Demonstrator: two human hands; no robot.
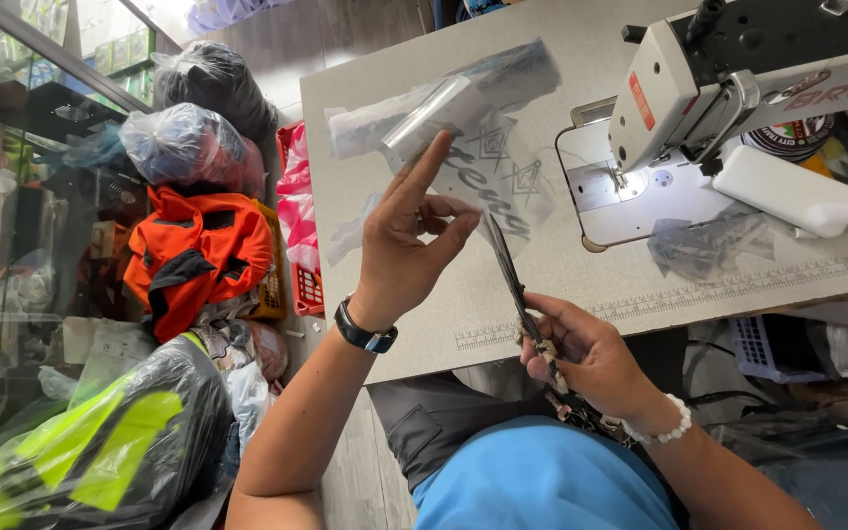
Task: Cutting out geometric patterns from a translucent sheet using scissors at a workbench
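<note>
My left hand (pixel 407 236) holds up a clear plastic sheet (pixel 488 177) with dark printed shapes, pinched between thumb and fingers above the grey table (pixel 581 59). My right hand (pixel 586 355) grips a pair of scissors (pixel 510 270) by the handles, blades pointing up into the sheet's lower edge beside my left fingers. A black watch sits on my left wrist and a white bead bracelet on my right. The sheet's upper end is rolled or folded near the table's far side.
A white sewing machine (pixel 699 88) stands at the table's right with a lit needle plate (pixel 630 186). Crumpled clear plastic (pixel 704 245) lies beside it. On the floor left: orange garments (pixel 198 255), filled plastic bags (pixel 184 142), a red basket (pixel 301 285), neon-striped dark bags (pixel 100 442).
</note>
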